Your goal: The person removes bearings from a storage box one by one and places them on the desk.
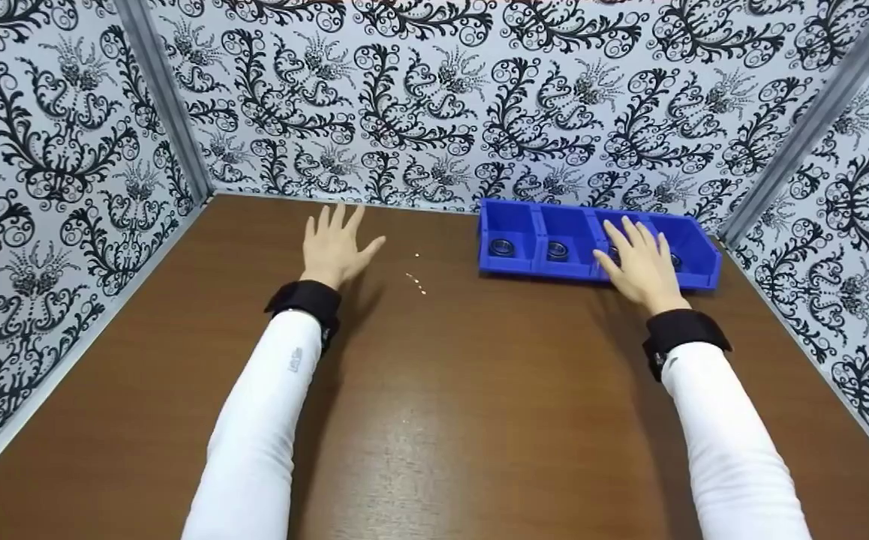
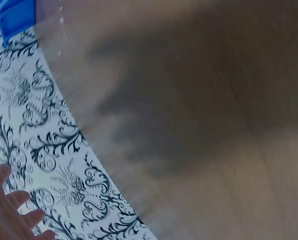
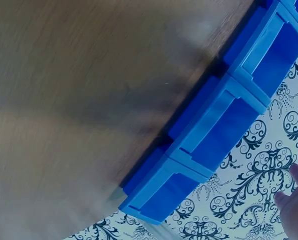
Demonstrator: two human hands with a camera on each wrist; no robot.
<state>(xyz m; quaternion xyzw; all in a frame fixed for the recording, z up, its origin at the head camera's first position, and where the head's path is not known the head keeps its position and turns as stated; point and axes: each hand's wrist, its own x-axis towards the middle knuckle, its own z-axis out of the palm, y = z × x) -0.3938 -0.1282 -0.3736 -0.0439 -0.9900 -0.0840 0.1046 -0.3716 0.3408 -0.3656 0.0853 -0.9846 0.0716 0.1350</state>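
Note:
My left hand (image 1: 332, 247) is held out over the brown table with its fingers spread, holding nothing. Fingers of that hand also show at the lower left of the left wrist view. In front of the blue divided bin (image 1: 506, 267), my right hand (image 1: 641, 266) stretches forward, fingers apart, with nothing in its grasp. It covers part of the bin in the head view; contact cannot be told. Dark ring-shaped parts like ball bearings lie in the compartments: one bearing (image 1: 502, 247) at the left end, another bearing (image 1: 557, 250) beside it, others partly hidden by the right hand.
The brown table (image 1: 434, 360) reaches patterned walls at the back and both sides. Small pale specks (image 1: 416, 283) mark its surface right of the left hand. Grey posts (image 1: 168, 105) stand at the back corners. The bin sits near the back right corner.

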